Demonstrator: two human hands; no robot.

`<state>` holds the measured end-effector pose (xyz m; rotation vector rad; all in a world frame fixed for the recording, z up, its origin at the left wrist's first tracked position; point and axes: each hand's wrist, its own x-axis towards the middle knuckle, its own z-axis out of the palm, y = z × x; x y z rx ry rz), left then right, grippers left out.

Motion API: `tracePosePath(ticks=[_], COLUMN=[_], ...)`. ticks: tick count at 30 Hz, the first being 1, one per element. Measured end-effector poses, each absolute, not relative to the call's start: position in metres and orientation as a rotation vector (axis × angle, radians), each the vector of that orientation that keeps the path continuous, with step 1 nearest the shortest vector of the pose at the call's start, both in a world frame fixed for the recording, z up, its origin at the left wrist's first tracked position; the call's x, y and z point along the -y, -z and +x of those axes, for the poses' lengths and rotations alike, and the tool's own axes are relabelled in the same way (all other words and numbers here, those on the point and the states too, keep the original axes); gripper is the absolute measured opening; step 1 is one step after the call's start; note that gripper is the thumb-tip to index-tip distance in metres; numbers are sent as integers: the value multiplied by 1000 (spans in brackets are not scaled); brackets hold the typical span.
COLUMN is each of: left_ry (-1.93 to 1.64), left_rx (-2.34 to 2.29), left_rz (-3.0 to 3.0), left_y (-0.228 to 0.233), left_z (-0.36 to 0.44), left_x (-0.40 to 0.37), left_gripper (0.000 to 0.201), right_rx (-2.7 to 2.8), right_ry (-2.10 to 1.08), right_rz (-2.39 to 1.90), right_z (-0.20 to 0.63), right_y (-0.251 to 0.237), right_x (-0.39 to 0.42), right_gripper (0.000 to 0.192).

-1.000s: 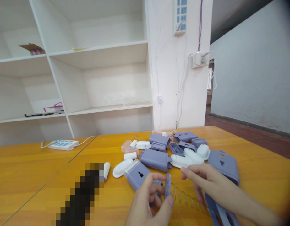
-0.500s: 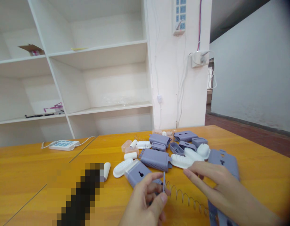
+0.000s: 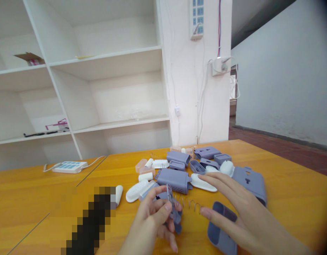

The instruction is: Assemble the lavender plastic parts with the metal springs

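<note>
My left hand [image 3: 152, 219] pinches a small purple plastic piece [image 3: 170, 201] between thumb and fingers, low in the middle. A thin wire spring [image 3: 190, 204] runs from that piece to the right, to the thumb tip of my right hand [image 3: 232, 207]. My right hand's index and middle fingers are stretched out over the spring. A purple oblong shell [image 3: 221, 230] sits under its palm, partly hidden, and moves with the hand. Just behind both hands lies a purple perforated box [image 3: 174, 180] on the orange table [image 3: 291, 198].
Several purple housings and white brush-like parts [image 3: 203, 182] lie in a pile behind the hands. A large purple cover [image 3: 251, 182] is at the right. A white power strip [image 3: 69, 166] lies at the left, near a pixelated dark object [image 3: 91, 219]. White shelves [image 3: 107, 63] stand behind.
The spring has shortened and moved left and up with both hands. My right hand came left with the purple shell under it. My left hand turned the small piece.
</note>
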<state>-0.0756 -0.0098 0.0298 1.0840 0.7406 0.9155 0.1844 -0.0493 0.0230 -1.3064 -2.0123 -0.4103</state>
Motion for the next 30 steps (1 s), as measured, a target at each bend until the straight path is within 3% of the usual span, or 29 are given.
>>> tracePosePath(ticks=[2, 5, 7, 12, 18, 23, 26, 30], left_ry=[-944, -966, -978, -979, -945, -955, -952, -963], left_rx=[-784, -863, -901, -931, -911, -818, -794, -784], left_rz=[1084, 1090, 1093, 1126, 1190, 1215, 1232, 1267], left_y=[-34, -40, -43, -44, -46, -45, -43, -41], left_z=[-76, -75, -74, -74, -82, -89, -90, -89], left_x=[11, 12, 12, 10, 3, -1, -1, -1], left_gripper=[63, 52, 49, 51, 81, 98, 96, 89], right_rx=[2045, 2116, 2119, 2110, 2231, 2218, 2133, 2080], right_ry=[359, 260, 204, 98, -80, -109, -45, -91], right_rz=[-1351, -1429, -1493, -1498, -1528, -1603, -1549, -1484], right_z=[187, 186, 183, 176, 196, 227, 239, 250], right_y=[-17, 0, 12, 23, -4, -11, -6, 0], right_x=[47, 43, 39, 31, 38, 43, 43, 44], right_gripper=[69, 114, 129, 94, 65, 71, 83, 75])
